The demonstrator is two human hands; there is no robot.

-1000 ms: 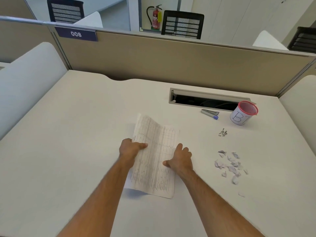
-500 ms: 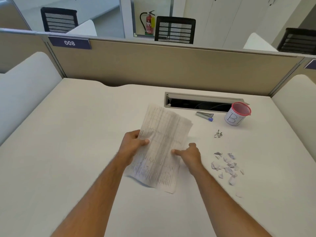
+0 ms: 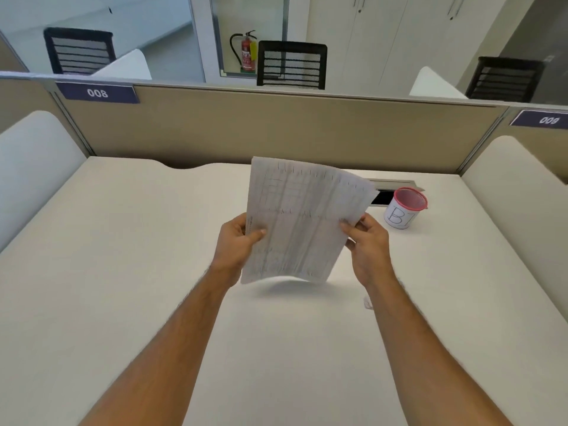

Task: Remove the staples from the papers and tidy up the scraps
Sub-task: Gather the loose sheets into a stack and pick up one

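Note:
A stack of printed papers (image 3: 302,219) is held up in the air above the desk, tilted with its top to the far side. My left hand (image 3: 238,241) grips its left edge, thumb on the front. My right hand (image 3: 367,241) pinches its right edge. A white cup with a red rim (image 3: 404,209) stands on the desk to the right of the papers. One small paper scrap (image 3: 367,302) shows by my right forearm. The other scraps, the loose staples and the staple remover are hidden behind the papers and my right arm.
The white desk (image 3: 123,272) is walled by a beige partition (image 3: 276,130) at the back and white side panels left and right. A cable slot (image 3: 393,187) opens in the desk behind the cup. Black chairs stand beyond the partition.
Both hands have lifted the papers off the desk and raised them upright in front of me. The view has tilted up, and the scraps and staples are now covered.

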